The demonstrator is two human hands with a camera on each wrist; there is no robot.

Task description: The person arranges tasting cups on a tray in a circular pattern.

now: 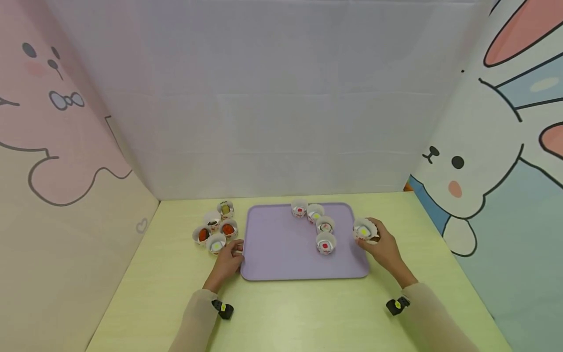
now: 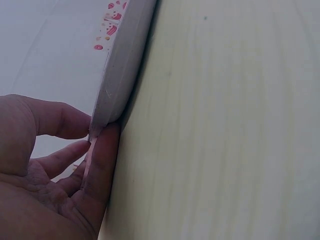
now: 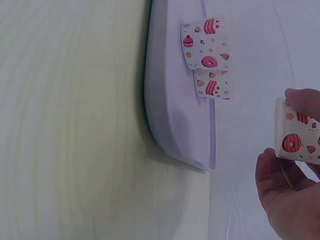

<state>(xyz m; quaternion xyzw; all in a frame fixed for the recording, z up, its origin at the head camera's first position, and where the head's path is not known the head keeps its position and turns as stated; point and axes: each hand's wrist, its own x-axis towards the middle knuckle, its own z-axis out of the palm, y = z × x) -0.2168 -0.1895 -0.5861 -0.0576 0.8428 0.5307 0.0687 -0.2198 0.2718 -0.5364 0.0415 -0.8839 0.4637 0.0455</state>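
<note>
A lilac tray (image 1: 279,244) lies on the table, and my left hand (image 1: 227,262) pinches its left edge. The left wrist view shows the thumb and fingers (image 2: 65,120) meeting at the tray's rim (image 2: 117,85). My right hand (image 1: 387,249) holds a white paper baking cup (image 1: 358,237) with a yellow piece inside, tilted at the tray's right edge. Pink sweet prints cover that cup in the right wrist view. Paper cups with small pieces stand on the tray's right half: one at the back (image 1: 299,214), another nearer the front (image 1: 326,249), and others between.
Left of the tray several more paper cups (image 1: 228,234) stand in a cluster, some with red or orange pieces and one with a yellow piece. The pale yellow table (image 1: 299,313) ends at a white backdrop (image 1: 281,107). Cartoon-printed sheets rise on both sides.
</note>
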